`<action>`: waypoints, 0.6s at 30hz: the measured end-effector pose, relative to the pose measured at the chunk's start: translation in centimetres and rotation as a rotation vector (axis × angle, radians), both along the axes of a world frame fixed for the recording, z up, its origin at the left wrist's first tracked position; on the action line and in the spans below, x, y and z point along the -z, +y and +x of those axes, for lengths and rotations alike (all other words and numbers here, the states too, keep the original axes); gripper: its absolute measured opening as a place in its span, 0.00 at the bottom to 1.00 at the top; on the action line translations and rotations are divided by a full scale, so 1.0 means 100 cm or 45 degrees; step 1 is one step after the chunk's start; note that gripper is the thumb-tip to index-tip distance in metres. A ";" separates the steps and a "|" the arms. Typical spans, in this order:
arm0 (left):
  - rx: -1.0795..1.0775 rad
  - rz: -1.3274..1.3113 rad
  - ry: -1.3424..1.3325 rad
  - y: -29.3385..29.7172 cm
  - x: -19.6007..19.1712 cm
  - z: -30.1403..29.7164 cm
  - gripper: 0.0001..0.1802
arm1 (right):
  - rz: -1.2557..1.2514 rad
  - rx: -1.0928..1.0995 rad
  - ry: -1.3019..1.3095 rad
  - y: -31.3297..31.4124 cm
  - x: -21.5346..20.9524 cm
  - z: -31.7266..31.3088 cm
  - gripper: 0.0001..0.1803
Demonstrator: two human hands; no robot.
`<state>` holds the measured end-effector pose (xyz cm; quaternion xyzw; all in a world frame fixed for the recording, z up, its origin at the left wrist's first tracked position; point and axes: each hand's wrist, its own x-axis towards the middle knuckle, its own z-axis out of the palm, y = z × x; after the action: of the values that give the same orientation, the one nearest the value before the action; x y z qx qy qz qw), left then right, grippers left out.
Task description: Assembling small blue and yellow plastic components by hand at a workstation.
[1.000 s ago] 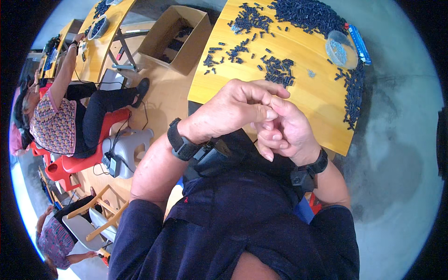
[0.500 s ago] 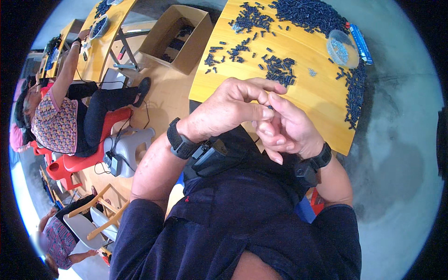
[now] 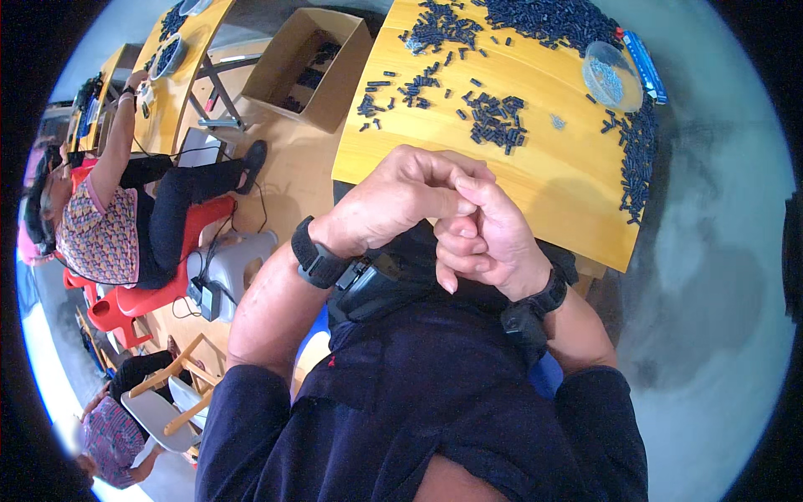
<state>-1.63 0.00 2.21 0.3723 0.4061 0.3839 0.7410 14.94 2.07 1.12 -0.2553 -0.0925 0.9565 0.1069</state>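
Tabletop (image 3: 577, 180) of yellow wood stretches beyond the grip, where left hand (image 3: 406, 197) and right hand (image 3: 493, 238) meet at the fingertips, both pinched narrow; whether anything sits between them, one cannot tell. Clear tub (image 3: 609, 54) stands well apart, beyond and right. Nearest cluster of black pieces (image 3: 499, 117) lies just past the grip, slightly right, closer to the left hand's knuckles, the short cylinders' long axes pointing every way.

Navy short-sleeved shirt (image 3: 393, 410), small red mark (image 3: 331, 362), black wrist straps (image 3: 314, 256), boxy modules (image 3: 524, 325)
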 end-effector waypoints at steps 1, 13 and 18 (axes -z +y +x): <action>-0.007 -0.005 -0.001 0.000 -0.001 0.001 0.14 | 0.044 -0.024 0.031 0.003 0.005 0.002 0.27; -0.062 0.137 0.019 -0.006 0.015 -0.002 0.13 | 0.180 -0.020 -0.080 0.005 0.019 0.001 0.22; -0.099 0.166 0.084 -0.009 0.016 0.002 0.11 | 0.246 -0.020 -0.089 0.004 0.017 0.007 0.22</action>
<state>-1.42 -0.94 0.58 0.4159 0.4186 0.4257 0.6859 15.63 2.50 -0.62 -0.2762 -0.1900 0.9344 0.1201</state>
